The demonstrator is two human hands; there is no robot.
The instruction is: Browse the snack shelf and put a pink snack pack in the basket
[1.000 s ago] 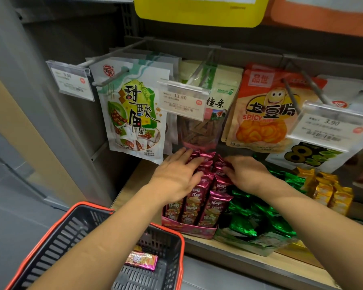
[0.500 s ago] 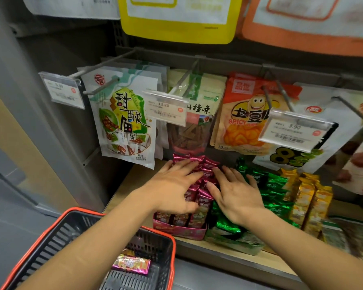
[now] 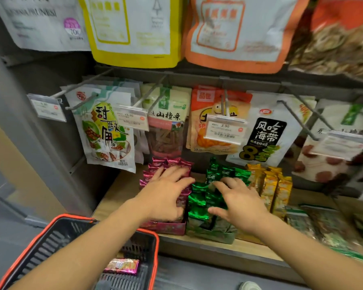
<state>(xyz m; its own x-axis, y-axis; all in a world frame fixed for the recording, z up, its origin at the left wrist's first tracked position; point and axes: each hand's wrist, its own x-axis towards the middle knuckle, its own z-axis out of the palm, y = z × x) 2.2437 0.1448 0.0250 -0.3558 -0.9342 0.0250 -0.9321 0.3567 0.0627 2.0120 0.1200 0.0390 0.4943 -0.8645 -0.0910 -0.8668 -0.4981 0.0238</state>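
The left hand (image 3: 166, 195) lies spread on the pink packs (image 3: 168, 162), fingers straight and apart, pressing their tops and gripping none. The right hand (image 3: 239, 204) is spread the same way over the green packs (image 3: 199, 201), thumb out, holding nothing. The pink packs stand upright in rows in a pink box (image 3: 166, 228) at the front edge of the shelf (image 3: 218, 245), toward its left end. The green packs fill the next box to the right, touching it, and yellow packs (image 3: 277, 189) stand beyond them. The basket (image 3: 71, 217) is below the shelf's front edge, under the left forearm, and one pink pack (image 3: 122, 266) already lies flat on its floor.

The step in hand looks like browsing that should end in a pick from the pink rows. To do it well, the left hand should give up the flat press and pinch a single pack by its crimped top edge, thumb on one face and fingers on the other. Lift straight up so the tightly packed neighbours do not ride out with it. The right hand could come across and steady the box's front wall. The foil is likely slippery and the contents brittle, so a firm but light pinch suits. Then bring the pack back over the shelf's front edge and lower it into the basket rather than toss it.
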